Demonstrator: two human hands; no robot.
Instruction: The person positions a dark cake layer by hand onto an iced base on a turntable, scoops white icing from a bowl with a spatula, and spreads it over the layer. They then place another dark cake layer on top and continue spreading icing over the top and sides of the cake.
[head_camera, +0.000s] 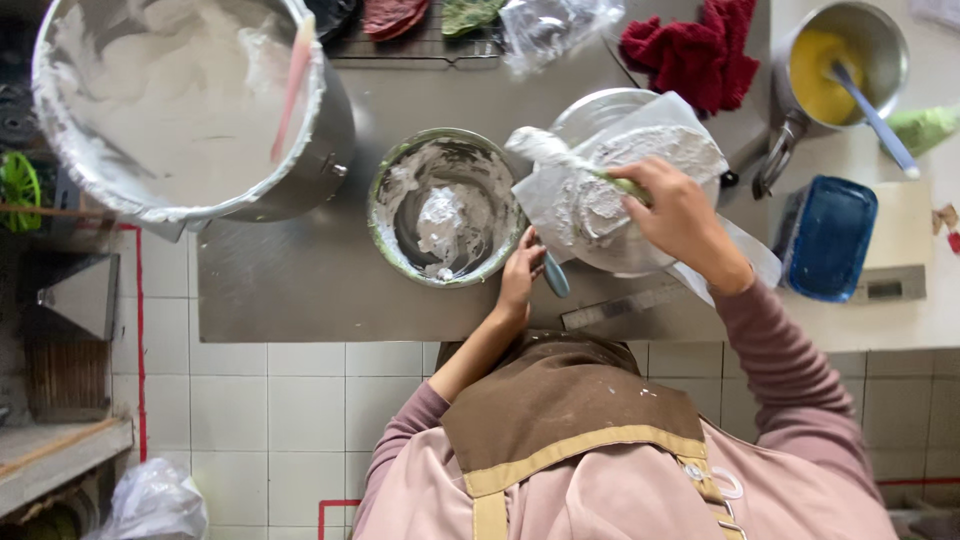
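Right hand (680, 215) grips spatula (560, 155) over piping bag (610, 195); left hand (520, 275) pinches bag edge. Risk: bag slips, cream spills on counter (300, 290).

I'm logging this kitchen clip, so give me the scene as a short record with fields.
Left hand: at the edge of the piping bag, beside a blue-grey handle
Right hand: grips a spatula coated in white cream, over the bag
Small bowl: white cream remnants inside
Big pot: white cream, pink spatula in it
Saucepan: yellow mix, blue spoon
Also: red cloth, blue lid
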